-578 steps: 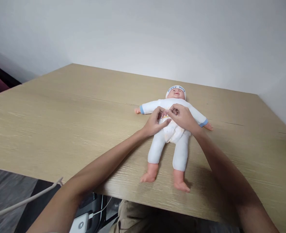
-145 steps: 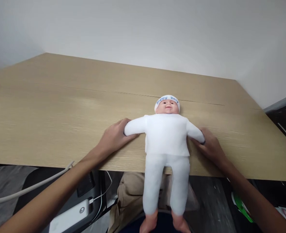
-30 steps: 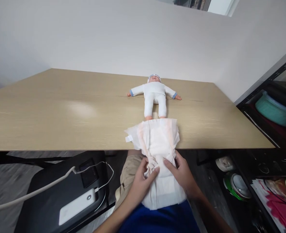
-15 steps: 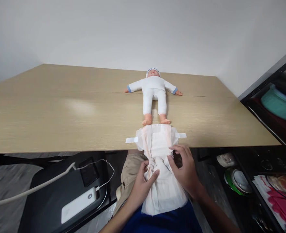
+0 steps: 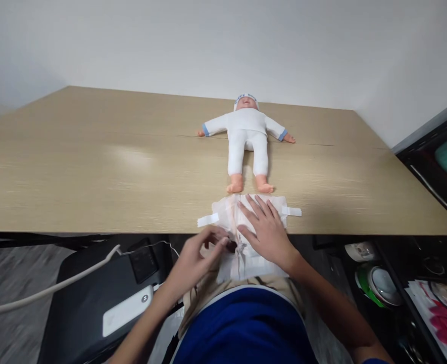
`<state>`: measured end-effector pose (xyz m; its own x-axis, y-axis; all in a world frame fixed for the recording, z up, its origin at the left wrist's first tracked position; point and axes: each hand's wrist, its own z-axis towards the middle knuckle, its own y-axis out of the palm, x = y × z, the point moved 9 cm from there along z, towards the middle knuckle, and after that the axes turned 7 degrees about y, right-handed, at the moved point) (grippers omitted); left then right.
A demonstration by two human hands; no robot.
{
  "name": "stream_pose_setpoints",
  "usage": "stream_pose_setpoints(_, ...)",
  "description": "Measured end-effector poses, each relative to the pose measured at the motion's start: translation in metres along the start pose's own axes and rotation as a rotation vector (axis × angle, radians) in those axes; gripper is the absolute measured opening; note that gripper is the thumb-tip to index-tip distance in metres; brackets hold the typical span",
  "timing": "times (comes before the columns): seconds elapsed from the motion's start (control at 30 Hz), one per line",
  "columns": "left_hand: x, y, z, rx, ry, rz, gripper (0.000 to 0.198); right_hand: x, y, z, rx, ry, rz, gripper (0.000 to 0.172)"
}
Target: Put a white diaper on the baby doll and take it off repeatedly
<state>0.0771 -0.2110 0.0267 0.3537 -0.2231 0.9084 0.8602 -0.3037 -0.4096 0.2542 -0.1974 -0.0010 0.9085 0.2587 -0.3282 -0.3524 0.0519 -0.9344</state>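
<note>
A white diaper [image 5: 227, 206] lies unfolded over the table's front edge, both side tapes spread outward. Its lower part hangs past the edge above my lap. My right hand [image 5: 264, 230] rests flat on its inner face, fingers spread. At the left side of the diaper, just off the table edge, my left hand [image 5: 202, 253] has thumb and fingertips closed on the gathered border. Beyond the diaper a baby doll [image 5: 248, 124] in white clothes with blue cuffs lies on its back, arms out, feet close to the diaper's top edge.
The wooden table [image 5: 94, 182] reaches back to a white wall. Below left, a black chair seat [image 5: 79, 288] carries a white power bank [image 5: 128, 310] with a cable and a dark phone-like slab [image 5: 143, 263]. Dark shelves with a green-rimmed container [image 5: 375, 285] stand at right.
My right hand has moved up and flattened onto the diaper's upper part. My left hand has shifted left and up to its border. The diaper's lower end has drawn nearer the table.
</note>
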Motion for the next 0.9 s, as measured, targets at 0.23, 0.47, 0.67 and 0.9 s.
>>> stream_pose_setpoints(0.23,0.044,-0.032,0.102,-0.261,0.443,0.31,0.031,0.0,0.001,0.0,0.019,0.012,0.003,0.062)
stream_pose_setpoints(0.47,0.014,0.013,0.196,-0.467,0.861,1.008,0.09,-0.002,-0.002,-0.002,0.035,0.006,0.019,0.063)
stream_pose_setpoints(0.67,0.015,0.037,0.198,-0.58,0.93,1.043,0.108,-0.003,-0.002,-0.003,0.021,0.006,0.036,0.066)
stream_pose_setpoints(0.9,0.021,0.05,0.216,-0.595,1.032,0.872,0.057,-0.004,-0.003,-0.002,-0.008,0.009,0.048,0.068)
